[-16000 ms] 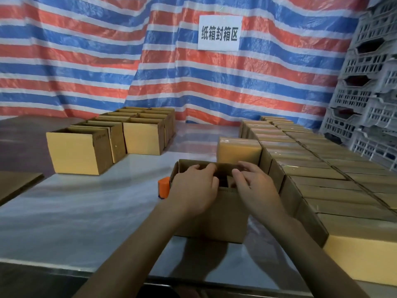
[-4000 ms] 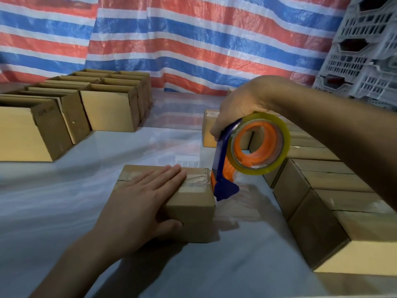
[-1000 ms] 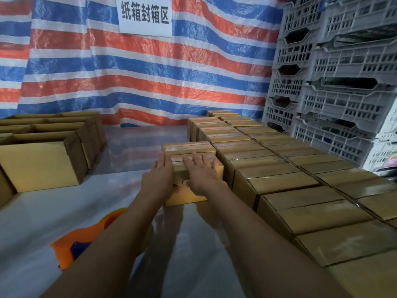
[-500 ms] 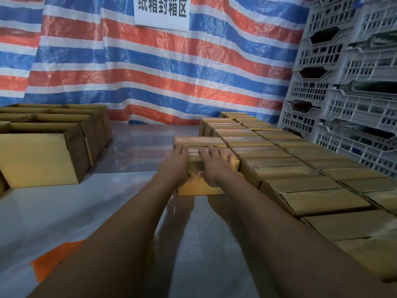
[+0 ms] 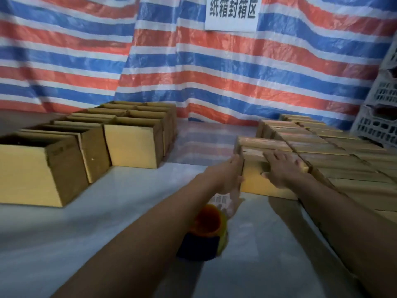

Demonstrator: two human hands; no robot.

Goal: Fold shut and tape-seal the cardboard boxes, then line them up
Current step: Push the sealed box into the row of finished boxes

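Since half a second ago the left hand (image 5: 231, 174) has slid off the top of the box (image 5: 256, 186) and onto its left side, while the right hand (image 5: 281, 171) has stayed on top. The left hand lies flat against that side, fingers straight and pressed together. The right hand rests palm down on the taped lid with fingers spread, its thumb dropped over the front face. Neither hand curls round anything.

The box is closed and sits on the table (image 5: 64, 233) toward its right side. Its back touches another closed box, and its right side is against the block of sealed boxes (image 5: 326, 147), which runs in tight rows along the table's right edge back to the far edge.

The tape dispenser (image 5: 207, 231) — orange, blue and yellow, blurred — lies on the table under the left forearm, nearer the front edge and apart from the box.

At the table's left, the open boxes (image 5: 133, 143) stand in two rows, flaps up, running from the near left back toward the far edge, well apart from the sealed block.

Behind the table hangs a red, white and blue striped tarp (image 5: 193, 72) with a white sign (image 5: 233, 12) of dark characters pinned near the top. Pale plastic crates (image 5: 384, 117) — only their edge shows — stand at the far right.
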